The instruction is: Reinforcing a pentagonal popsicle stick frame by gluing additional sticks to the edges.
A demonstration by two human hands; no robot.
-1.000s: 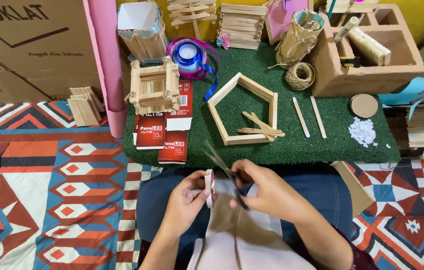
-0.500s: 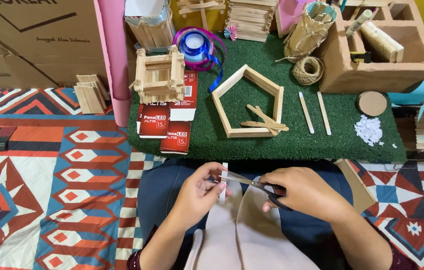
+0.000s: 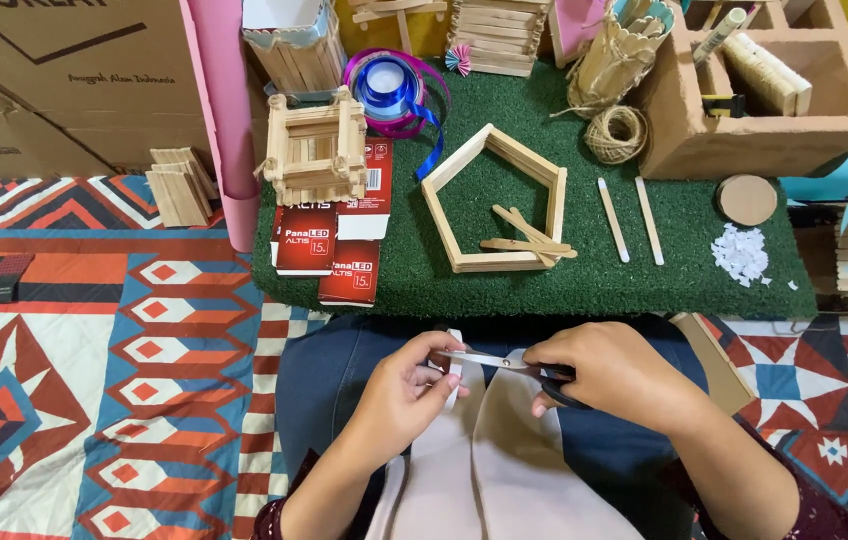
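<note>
Over the lap, low in the head view, the one clear change of the last second is found: the scissors (image 3: pixel 504 365), a second ago raised at a slant between the hands, have been swung level, and their blades are now laid flat across the small white strip (image 3: pixel 454 365). Far to the left, the stack of short wooden sticks (image 3: pixel 179 185) on the patterned mat (image 3: pixel 94 330) is seen as before, and so are the pink roll (image 3: pixel 224 120) and the square stick box (image 3: pixel 316 145) resting on red cartons (image 3: pixel 329 250). Nearer the middle, the left hand (image 3: pixel 406 392) is curled, its thumb and fingertips pinching the white strip upright over the blue cloth of the lap; the strip has been kept in that pinch throughout. The pentagon frame of sticks (image 3: pixel 494 200) on the green turf (image 3: pixel 584 280) has not been moved, with loose sticks lying across its lower right corner. The right hand (image 3: pixel 609 375) is closed about the dark scissor handles; how far the blades stand apart cannot be told. By the look of it, a cut across the strip is being made, though no severed piece is shown. Further right, two loose sticks (image 3: pixel 629 220), a ball of twine (image 3: pixel 616 135) and white paper scraps (image 3: pixel 739 252) are untouched.
</note>
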